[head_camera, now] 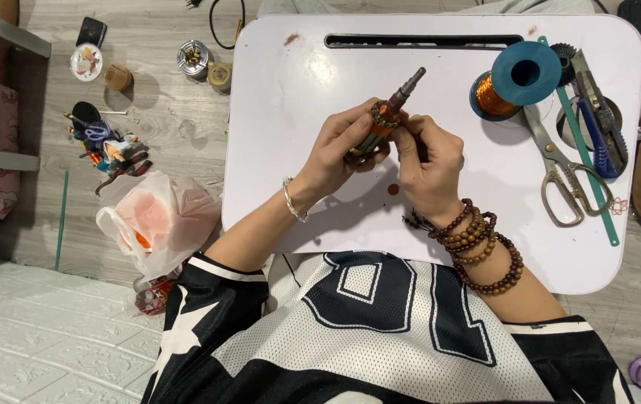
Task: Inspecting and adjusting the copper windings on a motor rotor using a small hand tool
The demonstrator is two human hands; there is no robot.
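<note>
The white surface (320, 112) in front of me is the biggest thing here, with a long slot along its far edge and my two hands working over its middle. To the right lie a pair of scissors (560, 176), a blue-handled cutter (601, 123) and a blue spool of copper wire (511, 81), all well apart from my hands. My left hand (343, 150) is closed around the motor rotor (388, 120), gripping its ribbed body so that the steel shaft points up and away toward the far right. My right hand (429, 161) is closed too, its fingertips pinched against the rotor's copper-coloured end, though I cannot tell whether they hold a strand of wire. I judge the rotor to be stiff and fairly heavy for its size, with metal ribs that give a sure grip, so the body is the place to hold it; the bare shaft looks smooth and likely slippery. The windings seem the fragile part, best touched lightly. A small brown disc (393, 190) lies on the surface just near my hands.
</note>
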